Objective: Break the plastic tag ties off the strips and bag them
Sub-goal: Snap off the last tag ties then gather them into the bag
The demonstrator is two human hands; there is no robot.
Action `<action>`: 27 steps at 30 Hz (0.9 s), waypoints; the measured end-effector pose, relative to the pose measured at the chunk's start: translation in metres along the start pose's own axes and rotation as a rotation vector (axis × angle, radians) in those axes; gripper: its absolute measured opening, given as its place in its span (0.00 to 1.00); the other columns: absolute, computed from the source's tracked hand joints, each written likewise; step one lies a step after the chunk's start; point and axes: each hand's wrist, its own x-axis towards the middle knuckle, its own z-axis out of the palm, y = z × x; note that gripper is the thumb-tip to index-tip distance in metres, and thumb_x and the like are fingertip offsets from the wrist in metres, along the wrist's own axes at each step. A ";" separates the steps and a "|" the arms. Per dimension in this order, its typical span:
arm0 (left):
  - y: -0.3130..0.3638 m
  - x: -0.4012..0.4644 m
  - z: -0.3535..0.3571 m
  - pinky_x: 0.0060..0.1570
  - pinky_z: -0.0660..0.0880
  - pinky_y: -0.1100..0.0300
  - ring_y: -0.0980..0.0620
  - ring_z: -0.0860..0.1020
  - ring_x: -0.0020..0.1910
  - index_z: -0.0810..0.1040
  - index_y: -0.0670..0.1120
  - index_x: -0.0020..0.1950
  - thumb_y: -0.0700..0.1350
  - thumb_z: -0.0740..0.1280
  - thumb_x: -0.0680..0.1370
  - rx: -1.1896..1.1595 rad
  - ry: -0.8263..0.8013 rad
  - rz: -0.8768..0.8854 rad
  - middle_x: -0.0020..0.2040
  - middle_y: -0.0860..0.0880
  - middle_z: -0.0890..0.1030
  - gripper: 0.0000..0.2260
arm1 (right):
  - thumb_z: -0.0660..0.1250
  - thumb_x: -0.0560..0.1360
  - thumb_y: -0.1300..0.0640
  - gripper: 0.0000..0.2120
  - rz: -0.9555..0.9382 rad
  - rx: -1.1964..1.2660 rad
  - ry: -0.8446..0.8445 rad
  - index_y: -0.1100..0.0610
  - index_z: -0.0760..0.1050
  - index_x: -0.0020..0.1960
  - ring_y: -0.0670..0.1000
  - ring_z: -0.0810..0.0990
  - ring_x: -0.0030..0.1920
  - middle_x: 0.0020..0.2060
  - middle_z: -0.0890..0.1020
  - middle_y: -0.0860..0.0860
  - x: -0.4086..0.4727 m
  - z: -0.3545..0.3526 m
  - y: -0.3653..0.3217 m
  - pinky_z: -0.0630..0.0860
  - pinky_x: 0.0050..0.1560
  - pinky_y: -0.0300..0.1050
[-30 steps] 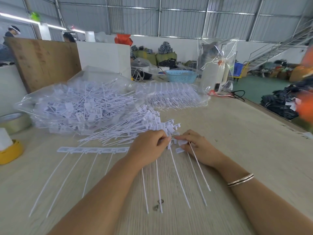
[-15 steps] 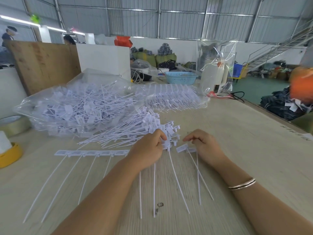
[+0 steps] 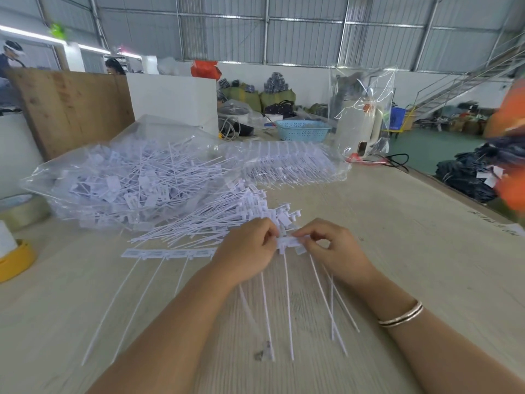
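Separation of white plastic tag-tie strip (image 3: 288, 241)
Left hand (image 3: 245, 248) and right hand (image 3: 332, 248) pinch it; uneven twisting risks snapping thin tails.

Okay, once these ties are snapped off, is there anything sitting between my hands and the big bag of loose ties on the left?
Yes. The pile of loose ties lies on the table between both hands and the clear bag. The left hand and right hand both pinch the strip just in front of that pile. Nothing else visible blocks the way.

A pale wooden bench (image 3: 397, 251) carries a clear bag of white ties (image 3: 127, 180) far left, loose ties (image 3: 216, 220) beside it, and a white strip (image 3: 167, 253) near left.
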 end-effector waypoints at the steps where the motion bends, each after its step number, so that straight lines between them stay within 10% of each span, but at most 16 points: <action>1: -0.002 -0.001 0.000 0.38 0.71 0.57 0.57 0.74 0.38 0.73 0.54 0.48 0.49 0.59 0.80 0.024 -0.020 -0.010 0.42 0.56 0.76 0.04 | 0.68 0.71 0.71 0.11 0.014 0.011 0.017 0.56 0.80 0.45 0.42 0.76 0.37 0.38 0.78 0.41 0.000 -0.001 0.000 0.69 0.43 0.26; 14: -0.009 -0.001 0.006 0.36 0.64 0.58 0.55 0.70 0.34 0.68 0.56 0.37 0.55 0.61 0.78 -0.031 -0.077 0.019 0.35 0.55 0.71 0.10 | 0.70 0.71 0.51 0.09 -0.012 -0.513 -0.194 0.53 0.79 0.49 0.39 0.69 0.40 0.39 0.72 0.38 0.001 -0.001 -0.010 0.66 0.49 0.41; 27: -0.009 -0.002 0.004 0.34 0.65 0.59 0.58 0.70 0.33 0.70 0.55 0.42 0.52 0.63 0.78 -0.078 0.030 0.207 0.34 0.56 0.73 0.06 | 0.65 0.76 0.58 0.15 0.156 0.008 -0.202 0.46 0.75 0.32 0.45 0.71 0.32 0.28 0.77 0.44 0.002 -0.003 -0.003 0.66 0.36 0.38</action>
